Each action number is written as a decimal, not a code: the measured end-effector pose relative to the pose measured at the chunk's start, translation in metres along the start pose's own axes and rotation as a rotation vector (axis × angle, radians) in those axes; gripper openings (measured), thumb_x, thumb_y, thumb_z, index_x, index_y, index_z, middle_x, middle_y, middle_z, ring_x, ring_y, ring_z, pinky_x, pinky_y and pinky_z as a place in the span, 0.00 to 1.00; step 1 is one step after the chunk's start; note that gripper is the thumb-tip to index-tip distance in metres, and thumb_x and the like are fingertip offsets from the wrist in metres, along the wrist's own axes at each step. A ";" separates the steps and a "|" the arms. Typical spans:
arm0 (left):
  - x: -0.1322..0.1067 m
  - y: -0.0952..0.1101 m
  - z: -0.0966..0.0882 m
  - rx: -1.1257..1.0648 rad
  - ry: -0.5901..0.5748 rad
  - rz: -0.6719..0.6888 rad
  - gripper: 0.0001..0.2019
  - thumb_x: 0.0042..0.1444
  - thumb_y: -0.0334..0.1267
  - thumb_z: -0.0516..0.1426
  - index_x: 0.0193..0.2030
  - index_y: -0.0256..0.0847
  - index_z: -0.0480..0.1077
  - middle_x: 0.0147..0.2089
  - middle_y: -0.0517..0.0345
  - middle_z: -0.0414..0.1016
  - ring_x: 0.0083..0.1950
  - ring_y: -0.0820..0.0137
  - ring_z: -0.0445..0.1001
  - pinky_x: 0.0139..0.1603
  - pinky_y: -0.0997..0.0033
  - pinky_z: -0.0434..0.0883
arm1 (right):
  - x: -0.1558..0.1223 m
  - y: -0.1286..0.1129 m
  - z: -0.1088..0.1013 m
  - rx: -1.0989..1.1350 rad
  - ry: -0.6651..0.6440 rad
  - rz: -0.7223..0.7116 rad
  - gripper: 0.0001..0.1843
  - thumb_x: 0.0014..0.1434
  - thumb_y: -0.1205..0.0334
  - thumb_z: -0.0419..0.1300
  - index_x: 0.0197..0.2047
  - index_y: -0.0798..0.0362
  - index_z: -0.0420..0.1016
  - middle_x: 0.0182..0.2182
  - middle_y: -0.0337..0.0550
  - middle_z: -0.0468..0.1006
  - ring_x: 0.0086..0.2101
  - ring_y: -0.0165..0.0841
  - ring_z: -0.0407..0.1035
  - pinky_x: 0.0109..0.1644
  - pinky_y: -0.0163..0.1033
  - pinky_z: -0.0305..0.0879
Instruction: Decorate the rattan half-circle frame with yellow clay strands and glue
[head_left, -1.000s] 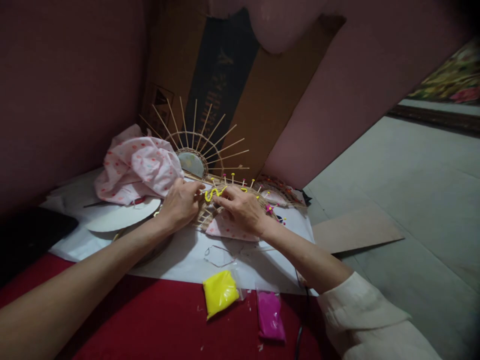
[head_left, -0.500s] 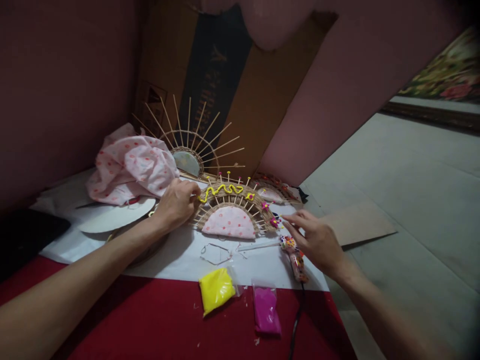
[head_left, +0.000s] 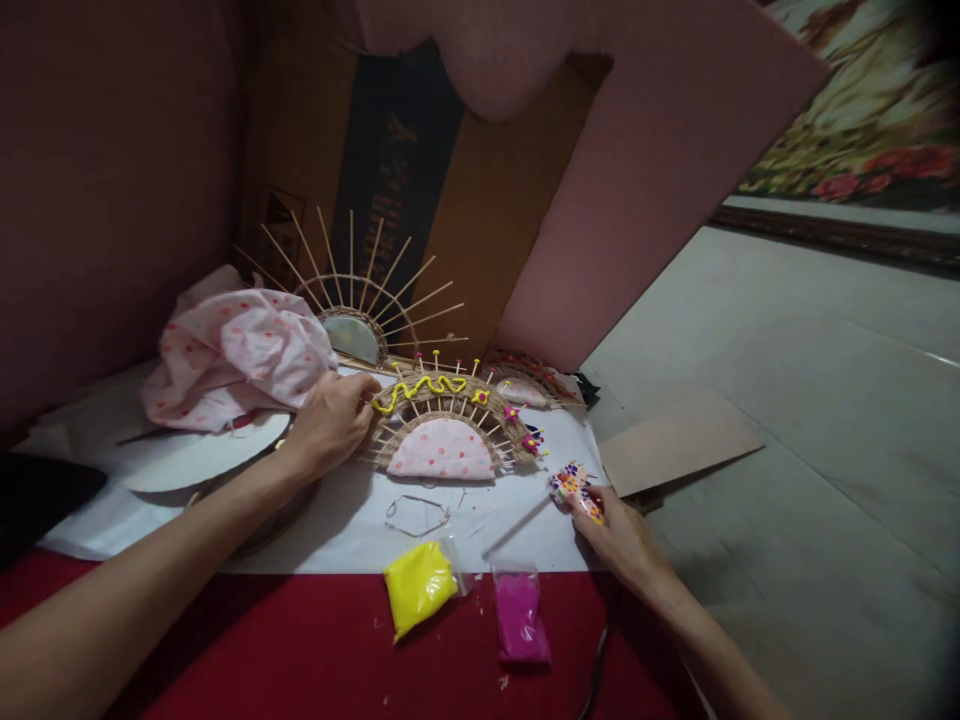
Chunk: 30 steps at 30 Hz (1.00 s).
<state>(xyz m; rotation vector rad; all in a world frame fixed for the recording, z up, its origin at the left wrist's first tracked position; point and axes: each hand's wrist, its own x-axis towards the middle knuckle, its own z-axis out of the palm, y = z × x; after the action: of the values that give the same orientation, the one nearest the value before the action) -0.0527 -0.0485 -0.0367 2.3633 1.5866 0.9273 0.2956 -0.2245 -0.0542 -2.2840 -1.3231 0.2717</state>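
Observation:
A half-round woven craft piece [head_left: 450, 425] with a pink fabric centre, stick spokes and a yellow wavy clay strip lies on white paper [head_left: 360, 525]. My left hand [head_left: 330, 425] rests closed on its left edge, fingers pinched at the end of the yellow strip. My right hand [head_left: 615, 535] is closed round a glue gun with a flowered pattern [head_left: 574, 487] at the paper's right edge; its nozzle points left. A yellow clay bag [head_left: 418, 585] and a magenta clay bag [head_left: 519, 618] lie on the red cloth [head_left: 300, 640] near me.
A pink dotted cloth [head_left: 232, 350] is bunched at the back left over a white disc [head_left: 199, 455]. A round spoked frame [head_left: 360, 310] leans on a cardboard box [head_left: 420, 190]. Another decorated half-round [head_left: 529, 385] lies behind. A cardboard sheet [head_left: 675, 445] lies on the grey floor at right.
My right hand left the woven piece, swung right and down, and closed on the flowered glue gun. My left hand stayed on the piece's left edge. The view shifted slightly right.

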 end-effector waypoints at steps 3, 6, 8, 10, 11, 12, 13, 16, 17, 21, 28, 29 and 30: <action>0.000 -0.001 0.000 -0.024 0.001 -0.012 0.17 0.50 0.33 0.48 0.44 0.39 0.73 0.37 0.51 0.77 0.42 0.61 0.69 0.43 0.62 0.67 | -0.003 0.001 -0.002 0.469 -0.027 0.135 0.16 0.48 0.47 0.60 0.31 0.52 0.66 0.18 0.33 0.64 0.17 0.27 0.57 0.18 0.32 0.54; 0.000 -0.003 0.001 -0.036 -0.008 -0.018 0.18 0.50 0.33 0.49 0.46 0.39 0.72 0.37 0.51 0.78 0.42 0.60 0.69 0.44 0.61 0.68 | -0.011 -0.015 -0.008 0.850 0.013 0.146 0.19 0.44 0.50 0.66 0.27 0.51 0.61 0.17 0.28 0.55 0.16 0.21 0.48 0.14 0.27 0.45; 0.001 -0.004 0.002 -0.033 -0.012 -0.024 0.18 0.50 0.33 0.49 0.47 0.39 0.72 0.37 0.51 0.78 0.42 0.60 0.70 0.44 0.61 0.68 | -0.016 -0.035 -0.013 0.975 0.016 0.123 0.21 0.40 0.54 0.71 0.29 0.52 0.63 0.19 0.29 0.58 0.18 0.21 0.51 0.14 0.25 0.45; 0.001 -0.005 0.003 -0.026 -0.011 -0.026 0.19 0.50 0.33 0.49 0.47 0.39 0.72 0.37 0.51 0.78 0.42 0.60 0.70 0.44 0.61 0.68 | -0.018 -0.060 -0.017 1.051 -0.094 0.107 0.22 0.40 0.53 0.71 0.35 0.53 0.68 0.20 0.31 0.61 0.18 0.22 0.52 0.13 0.25 0.44; 0.001 -0.005 0.003 -0.024 -0.010 -0.024 0.19 0.49 0.33 0.49 0.47 0.39 0.72 0.37 0.51 0.78 0.43 0.60 0.71 0.44 0.61 0.68 | -0.019 -0.073 -0.017 1.058 -0.162 0.098 0.22 0.41 0.51 0.70 0.34 0.54 0.68 0.20 0.31 0.62 0.18 0.22 0.53 0.13 0.25 0.44; 0.001 -0.005 0.003 -0.021 -0.009 -0.024 0.19 0.49 0.33 0.49 0.47 0.40 0.72 0.37 0.52 0.78 0.43 0.60 0.71 0.44 0.61 0.69 | -0.018 -0.086 -0.017 1.042 -0.239 0.098 0.21 0.42 0.50 0.70 0.31 0.55 0.68 0.20 0.33 0.63 0.18 0.21 0.54 0.14 0.25 0.45; 0.001 -0.006 0.003 -0.018 -0.009 -0.025 0.19 0.49 0.32 0.50 0.47 0.40 0.72 0.37 0.52 0.78 0.43 0.60 0.71 0.45 0.61 0.69 | -0.017 -0.098 -0.016 1.023 -0.296 0.096 0.21 0.43 0.49 0.69 0.30 0.55 0.68 0.20 0.34 0.64 0.19 0.21 0.55 0.14 0.25 0.47; 0.001 -0.006 0.003 -0.004 -0.028 -0.040 0.18 0.50 0.32 0.50 0.47 0.41 0.72 0.37 0.51 0.78 0.44 0.60 0.71 0.46 0.61 0.69 | -0.011 -0.130 -0.006 0.952 -0.451 0.011 0.21 0.46 0.46 0.67 0.32 0.55 0.68 0.24 0.36 0.68 0.18 0.21 0.57 0.14 0.25 0.47; 0.001 -0.006 0.003 0.002 -0.038 -0.047 0.18 0.50 0.33 0.50 0.47 0.41 0.72 0.38 0.51 0.77 0.44 0.60 0.71 0.46 0.61 0.69 | -0.008 -0.139 -0.001 0.917 -0.512 -0.027 0.21 0.48 0.46 0.65 0.32 0.55 0.68 0.24 0.36 0.69 0.17 0.21 0.56 0.14 0.26 0.47; 0.000 -0.006 0.003 0.010 -0.063 -0.047 0.18 0.51 0.32 0.49 0.47 0.40 0.72 0.38 0.50 0.77 0.44 0.60 0.71 0.46 0.61 0.69 | 0.002 -0.169 0.017 0.753 -0.699 -0.217 0.19 0.56 0.45 0.59 0.30 0.55 0.67 0.23 0.35 0.68 0.15 0.20 0.55 0.14 0.28 0.47; 0.000 -0.006 0.002 -0.001 -0.052 -0.081 0.20 0.50 0.31 0.49 0.51 0.38 0.70 0.38 0.49 0.76 0.44 0.59 0.71 0.47 0.59 0.68 | 0.009 -0.203 0.038 0.622 -0.756 -0.260 0.18 0.57 0.46 0.56 0.29 0.54 0.66 0.21 0.34 0.67 0.15 0.22 0.55 0.14 0.29 0.49; 0.000 -0.006 0.001 -0.005 -0.049 -0.084 0.20 0.50 0.30 0.49 0.51 0.38 0.69 0.38 0.49 0.76 0.44 0.59 0.71 0.47 0.59 0.68 | 0.010 -0.205 0.040 0.612 -0.750 -0.261 0.18 0.58 0.47 0.56 0.28 0.54 0.66 0.21 0.35 0.67 0.15 0.22 0.55 0.14 0.29 0.49; 0.000 -0.006 0.001 -0.008 -0.048 -0.085 0.20 0.50 0.30 0.49 0.51 0.38 0.69 0.38 0.48 0.76 0.44 0.58 0.71 0.47 0.59 0.68 | 0.010 -0.206 0.042 0.604 -0.748 -0.262 0.17 0.58 0.48 0.55 0.28 0.54 0.67 0.21 0.35 0.67 0.16 0.23 0.56 0.14 0.29 0.49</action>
<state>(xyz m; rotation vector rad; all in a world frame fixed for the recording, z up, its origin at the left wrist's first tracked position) -0.0566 -0.0458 -0.0401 2.2762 1.6477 0.8513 0.1274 -0.1171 0.0135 -1.5108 -1.5660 1.3233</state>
